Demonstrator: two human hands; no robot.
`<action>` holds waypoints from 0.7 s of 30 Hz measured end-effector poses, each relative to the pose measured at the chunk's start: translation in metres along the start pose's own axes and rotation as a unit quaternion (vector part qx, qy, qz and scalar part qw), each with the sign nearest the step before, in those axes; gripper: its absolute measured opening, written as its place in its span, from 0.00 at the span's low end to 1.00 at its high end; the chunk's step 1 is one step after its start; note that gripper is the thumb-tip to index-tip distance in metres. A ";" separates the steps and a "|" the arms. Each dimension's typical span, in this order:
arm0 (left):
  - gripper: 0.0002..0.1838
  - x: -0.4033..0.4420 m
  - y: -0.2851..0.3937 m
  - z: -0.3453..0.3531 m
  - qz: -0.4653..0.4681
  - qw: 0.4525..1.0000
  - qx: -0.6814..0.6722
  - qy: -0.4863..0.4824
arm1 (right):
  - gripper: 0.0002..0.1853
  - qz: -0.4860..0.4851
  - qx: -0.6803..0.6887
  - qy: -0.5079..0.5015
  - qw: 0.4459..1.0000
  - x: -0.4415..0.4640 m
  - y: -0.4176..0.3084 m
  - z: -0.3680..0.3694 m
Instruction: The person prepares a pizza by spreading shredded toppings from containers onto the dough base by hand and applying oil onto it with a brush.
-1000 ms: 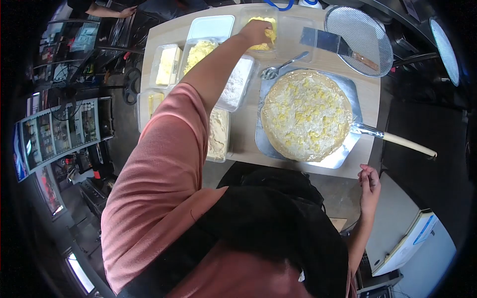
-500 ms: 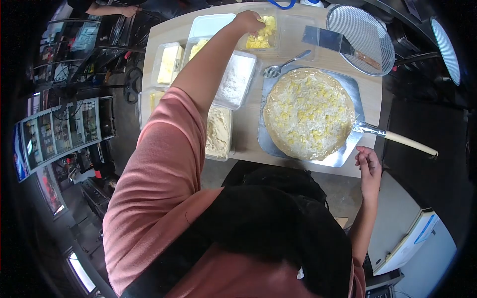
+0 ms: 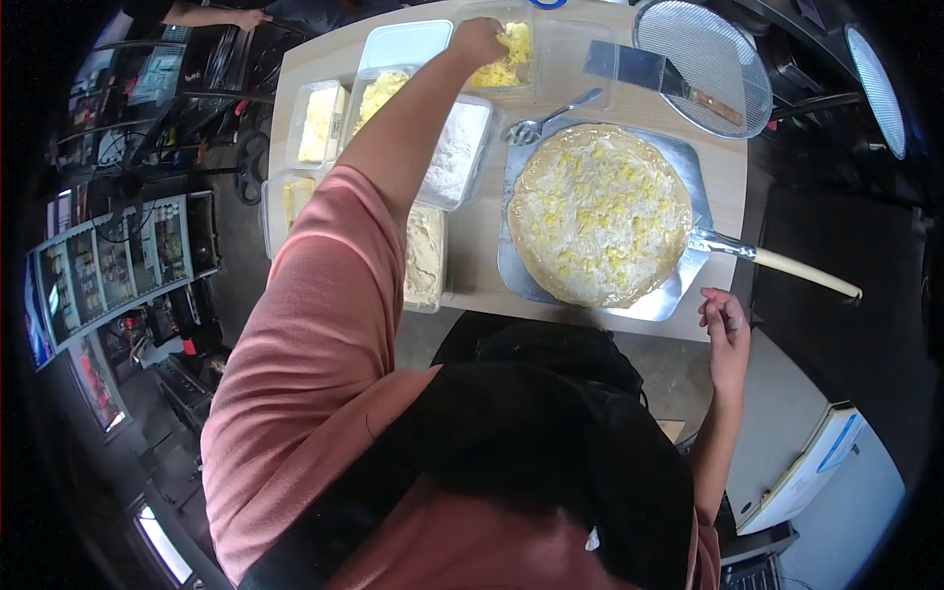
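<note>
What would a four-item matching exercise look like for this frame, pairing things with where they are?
Column one
1. Round topped crust
2. Left hand
3. Spatula
4. Right hand

Column two
A. At the yellow pieces in a clear container
B. Beside the table's near edge, fingers loosely curled
C. On the metal peel
D. Handle over the mesh strainer

Pairs: 1-C, 2-A, 3-D, 4-B
</note>
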State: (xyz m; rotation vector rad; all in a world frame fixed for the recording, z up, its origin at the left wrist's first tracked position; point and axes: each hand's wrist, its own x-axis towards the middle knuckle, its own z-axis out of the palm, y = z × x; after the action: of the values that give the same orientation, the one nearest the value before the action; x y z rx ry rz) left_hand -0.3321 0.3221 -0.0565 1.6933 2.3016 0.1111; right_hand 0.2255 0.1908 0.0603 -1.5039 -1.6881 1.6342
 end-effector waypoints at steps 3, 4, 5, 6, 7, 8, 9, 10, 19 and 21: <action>0.27 -0.008 0.004 -0.023 -0.092 0.975 -0.192 -0.056 | 0.12 0.003 0.001 -0.005 1.000 0.002 0.001 0.000; 0.27 -0.004 0.000 -0.023 -0.102 0.968 -0.218 -0.072 | 0.12 0.006 0.000 -0.008 1.000 0.004 0.000 0.001; 0.27 0.000 -0.005 -0.023 -0.112 0.959 -0.245 -0.089 | 0.12 -0.001 0.008 -0.017 1.000 0.007 0.000 0.004; 0.27 0.010 -0.017 -0.018 -0.120 0.947 -0.285 -0.086 | 0.12 -0.006 0.016 -0.024 1.000 0.011 0.000 0.007; 0.27 0.021 -0.036 -0.009 -0.127 0.933 -0.325 -0.084 | 0.12 -0.009 0.023 -0.031 0.999 0.016 -0.001 0.010; 0.27 0.023 -0.048 -0.002 -0.134 0.917 -0.367 -0.083 | 0.12 -0.008 0.027 -0.040 0.999 0.021 -0.004 0.013; 0.23 0.015 -0.050 -0.010 -0.100 0.890 -0.438 -0.085 | 0.12 -0.004 0.029 -0.048 0.998 0.028 -0.009 0.016; 0.19 0.000 -0.030 -0.022 -0.069 0.893 -0.442 -0.050 | 0.12 -0.001 0.030 -0.056 0.998 0.035 -0.014 0.019; 0.19 -0.152 0.139 -0.052 -0.019 0.692 -0.703 -0.163 | 0.19 0.023 0.132 -0.173 0.976 0.115 -0.066 0.070; 0.20 -0.175 0.166 -0.029 -0.030 0.670 -0.715 -0.196 | 0.21 0.047 0.195 -0.224 0.954 0.126 -0.062 0.077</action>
State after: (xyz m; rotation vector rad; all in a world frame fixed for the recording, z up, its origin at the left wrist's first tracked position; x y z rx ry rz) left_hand -0.1393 0.2114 0.0401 0.6224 1.1183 1.0745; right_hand 0.0886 0.2713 0.0431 -1.0900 -1.3827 2.3320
